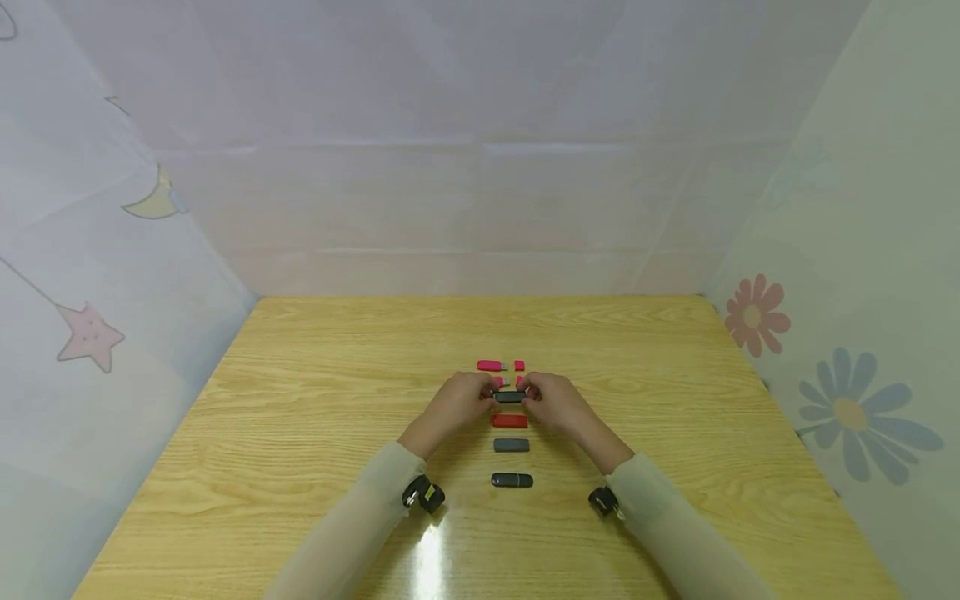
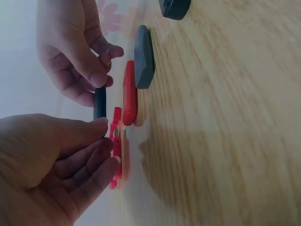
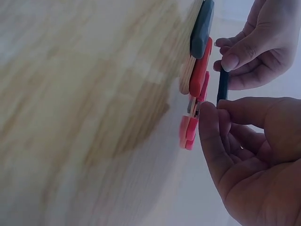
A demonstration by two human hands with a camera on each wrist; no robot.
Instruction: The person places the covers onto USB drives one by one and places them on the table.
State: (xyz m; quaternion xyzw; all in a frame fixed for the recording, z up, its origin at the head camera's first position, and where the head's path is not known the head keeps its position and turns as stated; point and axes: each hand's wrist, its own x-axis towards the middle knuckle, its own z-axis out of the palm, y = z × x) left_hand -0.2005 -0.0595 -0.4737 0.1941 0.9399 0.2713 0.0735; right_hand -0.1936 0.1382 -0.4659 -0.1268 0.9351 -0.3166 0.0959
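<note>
Just above the red USB stick [image 1: 510, 421], a black USB stick [image 1: 510, 397] is pinched at opposite ends by fingers of the left hand [image 1: 461, 397] and right hand [image 1: 553, 400]

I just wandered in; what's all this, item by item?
Uncapped USB sticks: two, pink, row's far end
Loose caps: two, pink, right of those sticks
Held stick: one, dark, between the hands
Red stick: one, red, nearer than that
Grey stick: one, grey, nearer again
Black stick: one, black, row's nearest end
Table: one, light wood, underneath
Walls: three, pale, back and sides
Star: one, pink, left wall
Moon: one, yellow, left wall
Flowers: two clear, red and blue, right wall
Wrist devices: two, black, one per wrist
Sleeves: two, cream, on arms
Left hand: one, bare, pinching the held stick
Right hand: one, bare, pinching its other end
</note>
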